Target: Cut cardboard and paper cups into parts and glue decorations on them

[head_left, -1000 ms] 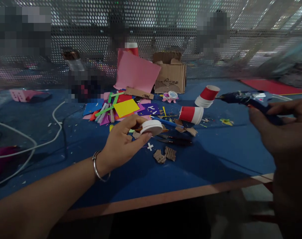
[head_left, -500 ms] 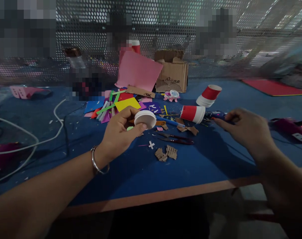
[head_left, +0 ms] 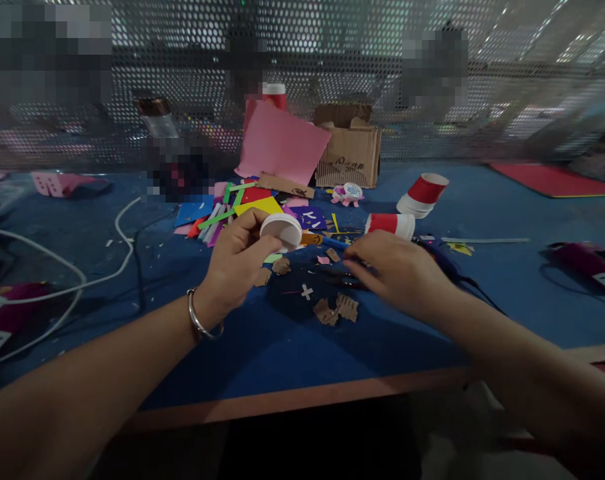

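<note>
My left hand (head_left: 232, 263) grips a white round shallow cup piece (head_left: 282, 232) between thumb and fingers, its hollow side tilted toward me. My right hand (head_left: 395, 270) reaches over the scissors (head_left: 350, 283), which it partly hides. Its thumb and forefinger look slightly apart with nothing visible between them. A red and white paper cup (head_left: 390, 223) lies on its side just behind this hand. Beside the right wrist is a dark blue tool with a cord (head_left: 440, 259), partly covered. A blue pen (head_left: 335, 243) lies near the right fingertips.
Torn cardboard scraps (head_left: 346, 307) and a small white cross (head_left: 307, 292) lie on the blue table (head_left: 232, 373). Coloured paper (head_left: 260, 205) is heaped behind my left hand. Farther back are stacked cups (head_left: 423, 195), a pink paper turtle (head_left: 347, 194) and a cardboard box (head_left: 350, 157). White cables (head_left: 122, 233) run at left.
My right hand has moved left, from the dark blue tool to above the scissors. The left hand keeps the white cup piece, shifted slightly left in view.
</note>
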`<state>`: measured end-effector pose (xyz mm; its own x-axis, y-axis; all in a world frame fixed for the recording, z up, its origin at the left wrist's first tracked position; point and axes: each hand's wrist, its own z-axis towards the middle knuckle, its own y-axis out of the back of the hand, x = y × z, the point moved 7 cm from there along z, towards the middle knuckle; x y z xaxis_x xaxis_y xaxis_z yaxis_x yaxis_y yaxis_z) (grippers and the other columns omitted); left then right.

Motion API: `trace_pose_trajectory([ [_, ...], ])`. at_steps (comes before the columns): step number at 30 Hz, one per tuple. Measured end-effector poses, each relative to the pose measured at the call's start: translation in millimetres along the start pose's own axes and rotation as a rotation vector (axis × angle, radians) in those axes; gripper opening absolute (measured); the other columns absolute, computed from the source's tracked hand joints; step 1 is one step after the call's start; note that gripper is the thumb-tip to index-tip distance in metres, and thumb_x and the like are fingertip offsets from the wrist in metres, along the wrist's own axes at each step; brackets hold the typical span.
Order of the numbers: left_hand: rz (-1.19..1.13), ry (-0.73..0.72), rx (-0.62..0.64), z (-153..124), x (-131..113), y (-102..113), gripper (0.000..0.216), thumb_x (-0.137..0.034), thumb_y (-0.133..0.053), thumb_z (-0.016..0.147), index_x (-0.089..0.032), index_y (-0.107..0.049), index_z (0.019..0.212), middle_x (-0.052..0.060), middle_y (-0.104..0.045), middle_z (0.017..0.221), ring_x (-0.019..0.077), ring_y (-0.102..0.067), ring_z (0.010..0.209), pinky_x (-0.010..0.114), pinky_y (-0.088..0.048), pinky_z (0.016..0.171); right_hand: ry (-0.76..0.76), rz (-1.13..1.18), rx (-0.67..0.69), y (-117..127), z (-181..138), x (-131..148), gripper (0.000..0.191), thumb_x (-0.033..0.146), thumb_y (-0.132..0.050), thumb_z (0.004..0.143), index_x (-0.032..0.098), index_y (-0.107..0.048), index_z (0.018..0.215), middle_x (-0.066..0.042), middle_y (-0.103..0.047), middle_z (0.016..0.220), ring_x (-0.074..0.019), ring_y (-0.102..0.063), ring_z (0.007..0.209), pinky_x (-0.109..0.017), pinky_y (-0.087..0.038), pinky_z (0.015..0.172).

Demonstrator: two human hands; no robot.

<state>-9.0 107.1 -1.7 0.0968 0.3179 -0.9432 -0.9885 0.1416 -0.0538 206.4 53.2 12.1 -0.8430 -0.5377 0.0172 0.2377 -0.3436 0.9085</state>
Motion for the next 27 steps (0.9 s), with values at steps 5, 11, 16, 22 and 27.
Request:
trace_pose_trajectory([
  [5, -0.011, -0.014, -0.004, 1.0, 2.2, 3.5, 0.015, -0.015, -0.073, 0.072, -0.021, -0.068, 0.086, -0.001, -0.068, 0.083, 0.0136, -0.062, 0.078, 0.028, -0.052, 0.075, -0.008, -0.099, 0.239, -41.6, 31.3, 11.2, 0.028, 0.029, -0.054, 0.104, 0.014, -0.077, 0.104, -0.016, -0.076, 0.103, -0.0324, -0.071, 0.104, -0.040, -0.056, 0.076],
  [11, -0.003, -0.011, 0.001, 1.4, 2.6, 1.4, 0.014, -0.017, -0.072, 0.071, -0.021, -0.066, 0.083, -0.001, -0.067, 0.081, 0.0141, -0.062, 0.077, 0.028, -0.052, 0.072, -0.014, -0.181, 0.294, -50.7, 37.1, 8.7, 0.033, 0.024, -0.048, 0.106, 0.015, -0.079, 0.097, -0.017, -0.076, 0.103, -0.0308, -0.072, 0.099, -0.037, -0.052, 0.070],
  [16, -0.016, -0.015, -0.013, 3.5, 0.6, 1.6, 0.013, -0.018, -0.072, 0.070, -0.022, -0.066, 0.081, -0.001, -0.067, 0.080, 0.0144, -0.061, 0.077, 0.028, -0.052, 0.072, 0.012, -0.112, 0.150, -45.0, 36.3, 9.9, 0.033, 0.024, -0.048, 0.105, 0.012, -0.079, 0.099, -0.017, -0.076, 0.097, -0.0308, -0.072, 0.099, -0.042, -0.055, 0.087],
  [22, -0.045, 0.019, -0.035, 4.9, 4.1, 4.5, 0.013, -0.016, -0.071, 0.071, -0.021, -0.069, 0.082, -0.001, -0.069, 0.083, 0.0141, -0.063, 0.079, 0.029, -0.052, 0.076, -0.016, -0.043, 0.210, -52.6, 36.0, 8.4, 0.035, 0.027, -0.047, 0.106, 0.013, -0.079, 0.107, -0.016, -0.078, 0.105, -0.0325, -0.073, 0.103, -0.042, -0.055, 0.081],
  [27, -0.061, 0.018, -0.035, 4.7, 1.3, 5.2, 0.013, -0.015, -0.071, 0.071, -0.021, -0.069, 0.082, -0.001, -0.069, 0.084, 0.0139, -0.063, 0.080, 0.029, -0.053, 0.077, 0.034, 0.087, 0.222, -51.9, 31.9, 5.9, 0.038, 0.032, -0.047, 0.109, 0.014, -0.081, 0.105, -0.015, -0.078, 0.111, -0.0301, -0.070, 0.109, -0.042, -0.056, 0.091],
])
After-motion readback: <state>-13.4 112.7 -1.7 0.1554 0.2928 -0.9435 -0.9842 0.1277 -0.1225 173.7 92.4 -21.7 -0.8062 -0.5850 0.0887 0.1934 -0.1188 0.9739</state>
